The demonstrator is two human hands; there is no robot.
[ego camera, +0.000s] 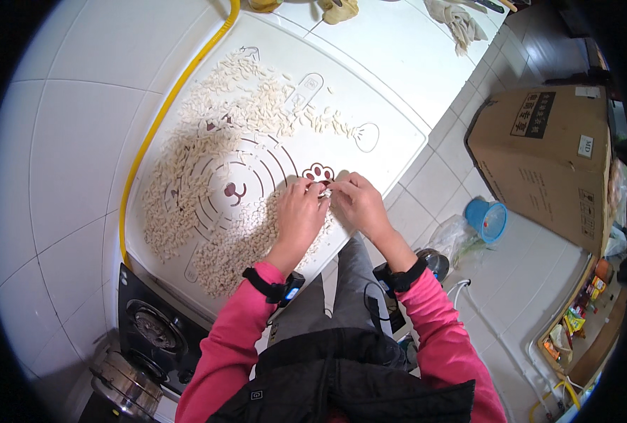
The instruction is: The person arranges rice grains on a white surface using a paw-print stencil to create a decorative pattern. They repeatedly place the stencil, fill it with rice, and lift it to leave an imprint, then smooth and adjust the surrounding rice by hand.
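Note:
A white printed kneading mat (393, 113) lies on the counter before me. Small pale dough pieces (229, 264) are heaped near its front edge. Longer, flattened pale pieces (186, 158) spread over its left and far parts. My left hand (300, 211) rests at the right end of the heap, its fingertips pinching at a small pale piece. Close against it, my right hand (360, 203) has thumb and forefinger together at the same spot, beside the printed paw. The fingers partly hide what lies between them.
A yellow hose (155, 124) runs along the tiled wall. At lower left are a gas stove (157, 328) and a steel pot (128, 383). A cloth (456, 24) hangs at the counter's far edge. A large cardboard box (546, 164) and blue bin (485, 219) stand on the floor.

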